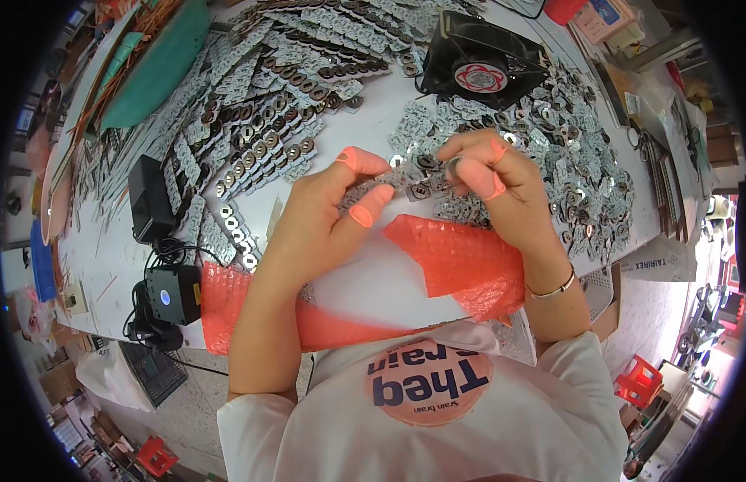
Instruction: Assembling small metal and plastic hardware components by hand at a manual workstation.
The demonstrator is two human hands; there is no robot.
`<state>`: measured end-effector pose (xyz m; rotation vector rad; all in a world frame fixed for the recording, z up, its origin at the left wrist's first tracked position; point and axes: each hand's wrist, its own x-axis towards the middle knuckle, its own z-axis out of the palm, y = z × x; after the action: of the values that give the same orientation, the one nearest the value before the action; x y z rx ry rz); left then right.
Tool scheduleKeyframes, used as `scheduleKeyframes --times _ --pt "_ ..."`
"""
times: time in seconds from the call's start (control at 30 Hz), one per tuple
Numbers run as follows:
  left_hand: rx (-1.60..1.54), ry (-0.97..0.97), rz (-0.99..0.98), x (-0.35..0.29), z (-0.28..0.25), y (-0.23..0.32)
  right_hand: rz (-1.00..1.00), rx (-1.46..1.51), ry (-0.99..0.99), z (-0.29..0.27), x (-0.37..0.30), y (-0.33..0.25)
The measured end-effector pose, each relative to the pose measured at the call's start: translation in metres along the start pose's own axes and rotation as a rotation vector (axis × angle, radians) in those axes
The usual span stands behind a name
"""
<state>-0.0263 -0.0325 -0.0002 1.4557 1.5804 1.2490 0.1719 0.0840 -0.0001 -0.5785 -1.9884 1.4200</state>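
Note:
My left hand [313, 213], orange finger cots on thumb and fingertip, is closed on a strip of small grey metal parts [400, 174] over the table. To its right my right hand [513, 181], with similar cots, pinches a small round dark metal piece [454, 166] near the strip's end. Both forearms rest close to orange-red bubble wrap [461, 261] along the near edge. A large heap of loose metal parts [582, 169] lies to the right of my right hand. Rows of joined strips with round discs [269, 153] spread beyond my left hand.
A black fan [445, 52] stands at the back of the white table [108, 265]. On the left are a teal basin [160, 76] of thin brown strips, a black box [150, 199] and a cabled black device [172, 295]. Metal tools [670, 185] lie at the right edge.

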Motion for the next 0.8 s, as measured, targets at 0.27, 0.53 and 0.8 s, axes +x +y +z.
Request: scheduleKeyframes --times 0.27,0.53,0.8 --pt "0.098 -0.133 -0.01 0.003 -0.002 0.01 -0.124 -0.184 -0.208 0.002 0.002 0.001" --pt "0.193 -0.317 0.017 0.002 0.001 0.002 -0.046 -0.231 -0.28 0.005 -0.003 0.0" --pt "-0.461 -0.351 -0.085 0.0 0.013 -0.001 0.279 0.271 -0.188 0.005 -0.007 -0.01"
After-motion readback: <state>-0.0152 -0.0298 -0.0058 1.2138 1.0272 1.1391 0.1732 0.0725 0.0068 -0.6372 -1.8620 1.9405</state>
